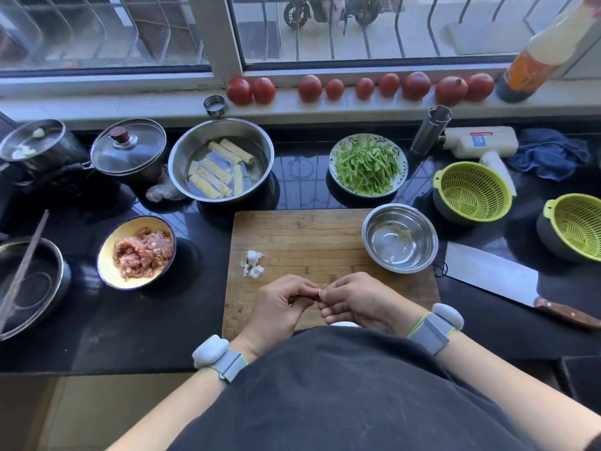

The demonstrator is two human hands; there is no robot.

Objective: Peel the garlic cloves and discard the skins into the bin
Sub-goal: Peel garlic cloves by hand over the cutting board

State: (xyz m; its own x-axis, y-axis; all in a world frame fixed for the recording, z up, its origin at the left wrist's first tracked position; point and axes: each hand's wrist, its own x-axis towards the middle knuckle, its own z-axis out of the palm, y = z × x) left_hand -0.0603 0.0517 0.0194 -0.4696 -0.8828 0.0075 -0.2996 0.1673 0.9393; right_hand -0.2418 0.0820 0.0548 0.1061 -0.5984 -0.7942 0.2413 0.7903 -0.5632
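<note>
Both hands meet over the near edge of the wooden cutting board (309,236). My left hand (279,307) and my right hand (354,301) pinch a small garlic clove (317,296) between their fingertips; its reddish skin shows between the fingers. A small pile of white garlic skins (253,263) lies on the left part of the board. A small steel bowl (400,237) stands at the board's right corner, with a pale piece that looks like a peeled clove (392,258) inside. No bin is in view.
A cleaver (494,278) lies right of the board. A yellow bowl of minced meat (138,252) sits to the left. Behind are a steel bowl of tofu rolls (221,159), a plate of green strips (367,164), two green colanders (473,190), pots and a row of tomatoes (357,87).
</note>
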